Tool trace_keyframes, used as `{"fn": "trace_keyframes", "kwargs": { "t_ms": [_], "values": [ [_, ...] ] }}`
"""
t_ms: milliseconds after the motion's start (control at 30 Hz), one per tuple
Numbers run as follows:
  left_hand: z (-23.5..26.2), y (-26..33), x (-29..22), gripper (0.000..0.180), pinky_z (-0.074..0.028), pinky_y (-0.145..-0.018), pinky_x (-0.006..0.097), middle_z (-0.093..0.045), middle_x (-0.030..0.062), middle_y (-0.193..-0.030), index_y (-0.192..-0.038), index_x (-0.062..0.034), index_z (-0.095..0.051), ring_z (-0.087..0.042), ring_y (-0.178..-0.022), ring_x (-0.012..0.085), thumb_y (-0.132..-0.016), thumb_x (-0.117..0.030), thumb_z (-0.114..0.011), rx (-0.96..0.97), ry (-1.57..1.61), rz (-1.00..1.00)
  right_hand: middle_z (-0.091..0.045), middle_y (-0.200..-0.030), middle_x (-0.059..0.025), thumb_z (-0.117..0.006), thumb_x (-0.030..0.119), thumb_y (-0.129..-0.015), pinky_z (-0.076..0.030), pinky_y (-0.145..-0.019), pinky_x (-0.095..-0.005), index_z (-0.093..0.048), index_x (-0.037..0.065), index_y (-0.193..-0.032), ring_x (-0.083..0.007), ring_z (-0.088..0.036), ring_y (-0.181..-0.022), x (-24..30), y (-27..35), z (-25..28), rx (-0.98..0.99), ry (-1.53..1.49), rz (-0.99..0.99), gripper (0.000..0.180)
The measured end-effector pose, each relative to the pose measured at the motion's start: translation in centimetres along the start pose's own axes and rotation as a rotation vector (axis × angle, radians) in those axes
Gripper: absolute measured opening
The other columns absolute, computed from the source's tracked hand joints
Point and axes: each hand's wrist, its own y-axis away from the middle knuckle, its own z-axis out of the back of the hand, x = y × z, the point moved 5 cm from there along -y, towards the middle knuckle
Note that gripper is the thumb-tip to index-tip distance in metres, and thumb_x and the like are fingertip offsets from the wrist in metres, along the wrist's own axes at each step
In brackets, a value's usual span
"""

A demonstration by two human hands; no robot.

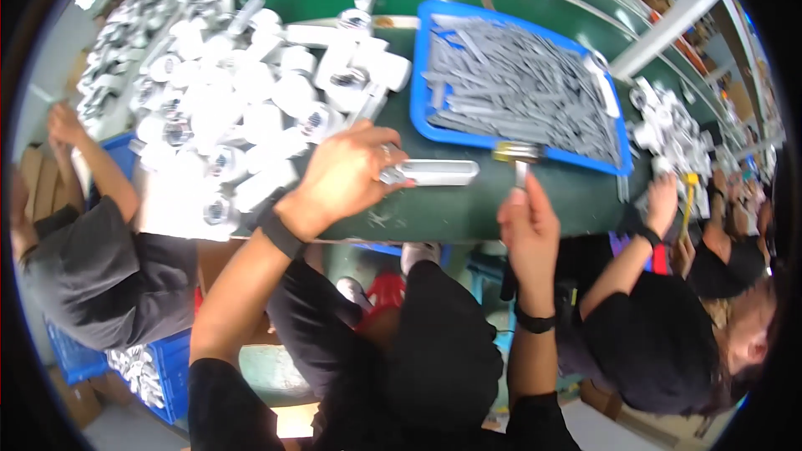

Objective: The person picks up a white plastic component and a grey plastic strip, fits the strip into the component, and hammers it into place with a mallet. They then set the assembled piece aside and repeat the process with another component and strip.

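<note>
My left hand (355, 169) is closed around one end of a long white-and-silver handle-shaped part (439, 172), which points right over the green table. Its other end is hidden under my fingers. My right hand (532, 221) grips a small hammer by its shaft, with the hammer head (518, 151) upward, yellowish on one side and metallic on the other. The hammer head is right of the part's tip and apart from it, close to the near rim of a blue tray (468, 137) full of thin grey strips.
Left of my hands a big heap of white parts (259, 100) with round ends covers the table (393, 221). More white parts (664, 129) lie at the right. One co-worker (109, 267) sits at the left; another co-worker (652, 326) sits close at the right, a hand near those parts.
</note>
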Motion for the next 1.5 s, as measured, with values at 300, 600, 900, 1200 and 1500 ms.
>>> {"fn": "trace_keyframes", "kwargs": {
  "t_ms": [300, 600, 900, 1200, 1500],
  "values": [
    [18.6, -3.6, 11.9, 0.045, -0.055, -0.058, 0.033, -0.072, 0.0088, -0.066, -0.089, -0.0023, -0.079, -0.069, -0.056, 0.0163, -0.087, -0.047, -0.08, -0.069, -0.344, 0.816, -0.054, -0.08, -0.0022, -0.053, 0.008, -0.105, -0.038, -0.049, -0.0214, -0.043, 0.001, -0.153, -0.0061, -0.045, -0.056, -4.3, -3.6, 0.8, 0.351, -0.3, -0.137, 0.05],
    [26.6, 2.4, 33.5, 0.053, -0.057, -0.091, 0.046, -0.076, 0.0178, -0.113, -0.105, -0.008, -0.079, -0.072, -0.107, 0.0355, -0.081, -0.055, -0.076, -0.203, -0.872, 1.207, -0.059, -0.083, -0.0024, -0.053, 0.008, -0.105, -0.038, -0.052, -0.0196, -0.047, 0.0, -0.151, -0.0047, -0.047, -0.058, -3.3, -2.9, 0.1, 0.303, -0.265, -0.125, 0.046],
    [23.5, -1.3, 37.5, 0.063, -0.057, -0.09, 0.049, -0.075, 0.0184, -0.115, -0.109, -0.0105, -0.078, -0.071, -0.11, 0.0383, -0.08, -0.066, -0.074, -0.219, -0.823, 1.247, -0.061, -0.081, -0.0037, -0.055, 0.011, -0.104, -0.037, -0.05, -0.0195, -0.044, -0.002, -0.152, -0.0045, -0.048, -0.054, -2.9, -2.8, 1.2, 0.275, -0.213, -0.169, 0.051],
    [15.6, -10.4, 19.4, 0.059, -0.051, -0.06, 0.035, -0.075, 0.0088, -0.078, -0.098, -0.0071, -0.08, -0.062, -0.061, 0.0147, -0.103, -0.058, -0.051, -0.121, 0.028, 0.697, -0.062, -0.085, -0.0034, -0.053, 0.011, -0.107, -0.043, -0.053, -0.0211, -0.047, 0.006, -0.152, -0.0063, -0.051, -0.057, -3.1, -3.4, 0.2, 0.391, -0.308, -0.219, 0.046],
    [-1.1, -10.0, -7.1, 0.024, -0.05, -0.061, 0.035, -0.074, 0.0091, -0.079, -0.108, -0.0051, -0.075, -0.064, -0.066, 0.0188, -0.105, -0.024, -0.061, 0.101, 0.323, 0.243, -0.064, -0.073, -0.0047, -0.066, 0.016, -0.099, -0.035, -0.037, -0.0268, -0.063, 0.002, -0.112, -0.0082, -0.047, -0.04, 2.7, -7.9, 7.7, -0.256, -0.105, -0.076, 0.019]
  ]
}}
